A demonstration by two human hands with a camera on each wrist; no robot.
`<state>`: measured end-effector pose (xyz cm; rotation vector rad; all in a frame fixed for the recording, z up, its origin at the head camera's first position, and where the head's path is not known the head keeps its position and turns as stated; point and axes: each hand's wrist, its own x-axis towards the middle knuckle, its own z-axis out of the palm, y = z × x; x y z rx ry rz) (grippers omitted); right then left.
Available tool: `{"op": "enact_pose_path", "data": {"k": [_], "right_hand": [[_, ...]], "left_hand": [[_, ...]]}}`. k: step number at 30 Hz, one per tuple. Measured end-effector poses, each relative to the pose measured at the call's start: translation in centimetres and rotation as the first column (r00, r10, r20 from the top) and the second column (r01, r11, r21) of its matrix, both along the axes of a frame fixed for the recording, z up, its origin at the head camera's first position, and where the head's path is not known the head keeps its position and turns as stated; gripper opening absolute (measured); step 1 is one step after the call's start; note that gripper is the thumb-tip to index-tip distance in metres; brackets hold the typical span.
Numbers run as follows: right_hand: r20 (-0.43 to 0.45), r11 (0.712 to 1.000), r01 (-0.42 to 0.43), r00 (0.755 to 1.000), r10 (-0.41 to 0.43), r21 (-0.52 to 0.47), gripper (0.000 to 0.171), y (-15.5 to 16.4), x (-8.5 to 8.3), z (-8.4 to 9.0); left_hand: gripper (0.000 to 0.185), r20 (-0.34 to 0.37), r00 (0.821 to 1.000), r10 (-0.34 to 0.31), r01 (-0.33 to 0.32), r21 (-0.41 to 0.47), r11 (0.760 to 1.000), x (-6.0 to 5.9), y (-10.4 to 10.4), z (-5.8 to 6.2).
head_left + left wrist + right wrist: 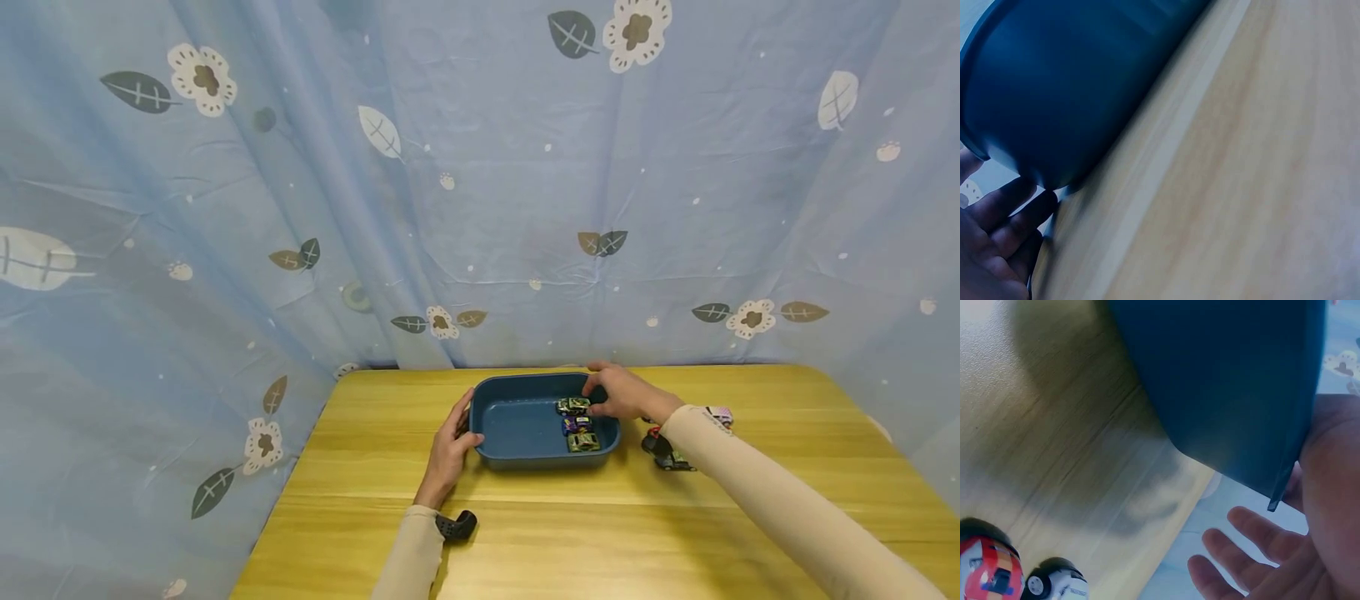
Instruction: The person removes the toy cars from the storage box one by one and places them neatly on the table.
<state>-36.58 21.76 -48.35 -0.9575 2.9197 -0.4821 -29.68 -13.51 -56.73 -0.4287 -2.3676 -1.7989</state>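
A dark blue rectangular tub [517, 462] stands on the table, its outer wall [1079, 81] close up in the left wrist view. My left hand [450, 450] grips its left end, thumb over the rim and fingers along the outside. Inside, at the right end, three small toy cars lie in a column: a patterned one [573, 406], a purple one [577, 425] and a greenish one [582, 442]. Reaching over the back right corner, my right hand [622, 392] pinches the patterned toy car by its right end. Its other fingers [1250, 550] spread outside the tub wall [1222, 381].
Right of the tub lie more toy cars: a red and black one [655, 442], a dark green one [677, 461] and a pale pink one [722, 415], partly behind my right forearm. The wooden table [570, 550] ends at a blue patterned curtain [510, 217].
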Motion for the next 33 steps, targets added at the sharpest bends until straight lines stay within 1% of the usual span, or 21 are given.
{"op": "enact_pose_path", "data": {"k": [4, 9, 15, 19, 27, 33], "right_hand": [[0.002, 1.000, -0.012, 1.000, 0.012, 0.005, 0.028, 0.0, -0.4, -0.1], [-0.006, 1.000, -0.021, 1.000, 0.021, 0.005, 0.027, -0.2, -0.7, -0.2], [-0.008, 0.999, -0.026, 1.000, 0.027, 0.033, 0.026, -0.4, -0.9, -0.6], [-0.022, 0.998, -0.031, 0.999, 0.032, 0.059, 0.026, -0.6, -1.1, -0.7], [0.015, 0.997, -0.032, 0.999, 0.031, 0.068, 0.029, -1.0, -1.4, -0.8], [0.017, 0.995, -0.019, 1.000, 0.017, 0.093, 0.030, -1.2, -1.7, -0.8]], "left_hand": [[0.080, 0.017, 1.000, 0.005, -0.005, 0.003, 1.000, -0.1, -0.1, 0.2], [0.081, 0.010, 1.000, -0.005, 0.005, 0.037, 0.999, -0.3, -0.1, 0.1], [0.081, 0.015, 1.000, -0.002, 0.002, 0.013, 1.000, -0.2, -0.1, -0.1], [0.080, 0.018, 1.000, -0.005, 0.005, 0.021, 1.000, -0.1, -0.1, -0.1], [0.080, 0.013, 1.000, -0.010, 0.010, 0.043, 0.999, 0.0, -0.1, -0.2], [0.079, 0.009, 1.000, 0.007, -0.007, 0.033, 0.999, -0.1, 0.1, -0.1]]}}
